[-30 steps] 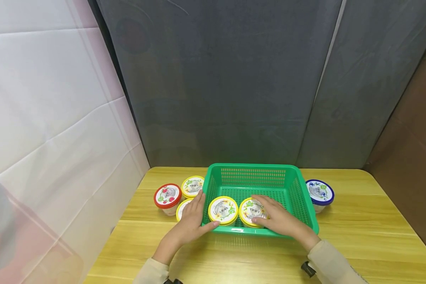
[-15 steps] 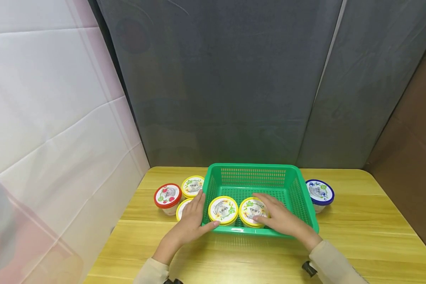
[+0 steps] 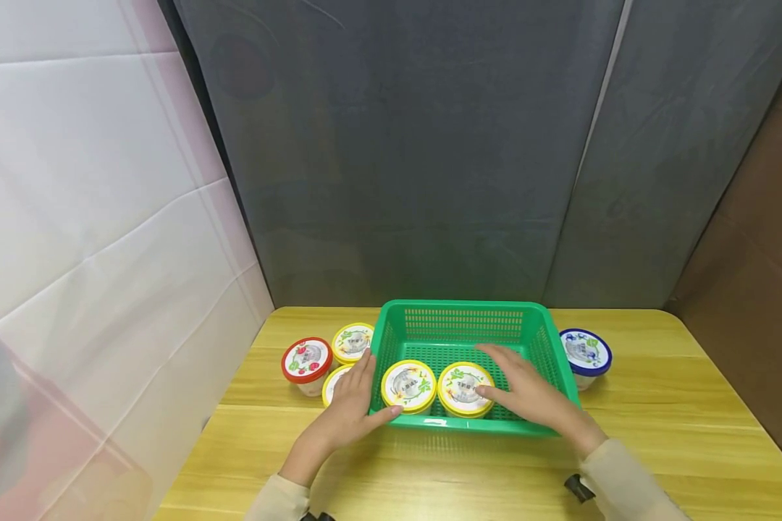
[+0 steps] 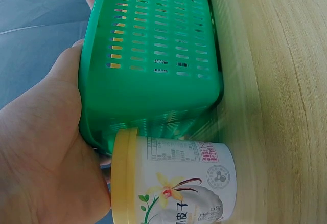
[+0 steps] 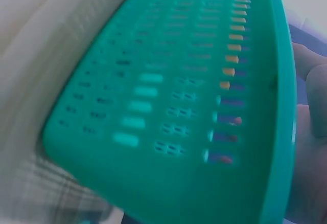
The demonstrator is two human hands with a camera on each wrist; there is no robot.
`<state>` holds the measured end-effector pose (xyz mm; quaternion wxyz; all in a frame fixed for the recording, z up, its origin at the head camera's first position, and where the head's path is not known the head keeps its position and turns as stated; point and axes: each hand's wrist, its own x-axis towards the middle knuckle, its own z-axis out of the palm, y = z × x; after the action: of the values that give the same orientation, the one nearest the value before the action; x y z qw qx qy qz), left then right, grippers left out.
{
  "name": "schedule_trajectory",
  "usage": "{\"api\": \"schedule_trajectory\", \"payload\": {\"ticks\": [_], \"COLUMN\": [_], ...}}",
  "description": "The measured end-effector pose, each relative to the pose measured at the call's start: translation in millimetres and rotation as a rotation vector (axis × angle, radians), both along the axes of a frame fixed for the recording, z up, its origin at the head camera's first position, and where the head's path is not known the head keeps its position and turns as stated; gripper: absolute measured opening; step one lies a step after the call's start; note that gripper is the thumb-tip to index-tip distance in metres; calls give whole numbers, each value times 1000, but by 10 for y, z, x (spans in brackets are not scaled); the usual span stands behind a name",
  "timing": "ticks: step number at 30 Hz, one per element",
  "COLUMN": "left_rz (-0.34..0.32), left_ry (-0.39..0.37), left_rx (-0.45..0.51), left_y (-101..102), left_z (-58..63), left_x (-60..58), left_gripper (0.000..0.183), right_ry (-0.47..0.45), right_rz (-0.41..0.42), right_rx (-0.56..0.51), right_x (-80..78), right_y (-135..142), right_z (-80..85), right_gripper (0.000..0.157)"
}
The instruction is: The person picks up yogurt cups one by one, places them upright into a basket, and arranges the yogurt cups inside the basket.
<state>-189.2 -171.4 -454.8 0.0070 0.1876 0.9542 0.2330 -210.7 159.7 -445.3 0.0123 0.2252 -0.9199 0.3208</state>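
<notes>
In the head view, a green plastic basket [image 3: 456, 425] holds two tubs with yellow lids, a left tub [image 3: 408, 387] and a right tub [image 3: 465, 390], standing side by side at its front. My left hand [image 3: 347, 414] rests on the basket's front left corner, fingers straight along the left side and thumb at the front rim. Over the basket's right part is my right hand [image 3: 528, 394], fingers spread, its thumb tip overlapping the right tub's lid. Whether that thumb touches the lid, I cannot tell. The left wrist view shows a yellow-lidded tub [image 4: 179, 178] outside the basket, beside my left hand.
Left of the basket stand a red-lidded tub [image 3: 308, 362] and a yellow-lidded tub [image 3: 352, 343]; another yellow-lidded tub [image 3: 334, 382] is partly hidden by my left hand. A blue-lidded tub [image 3: 585, 354] stands to the right. All are on a wooden table [image 3: 430, 477].
My right hand has drawn back to the right, with its fingers moving off the right yellow-lidded tub, which stays in the basket. The left hand stays in place.
</notes>
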Motion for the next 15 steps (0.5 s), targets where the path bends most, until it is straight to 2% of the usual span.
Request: {"api": "schedule_trajectory", "payload": {"ticks": [5,11,15], "left_rz": [-2,1,-2], "left_ry": [-10,-11,-14], "left_rx": [-11,-8,-9], "left_y": [5,6,5], "left_z": [4,12,11], "left_x": [1,1,-2], "left_gripper": [103,103,103], "right_ry": [50,26,40], "right_rz": [-31,-109,-154], "right_rx": [-17,-67,-76], "right_x": [-26,-55,-72], "right_y": [185,491,700], "right_z": [117,286,342], "right_gripper": [70,69,70]}}
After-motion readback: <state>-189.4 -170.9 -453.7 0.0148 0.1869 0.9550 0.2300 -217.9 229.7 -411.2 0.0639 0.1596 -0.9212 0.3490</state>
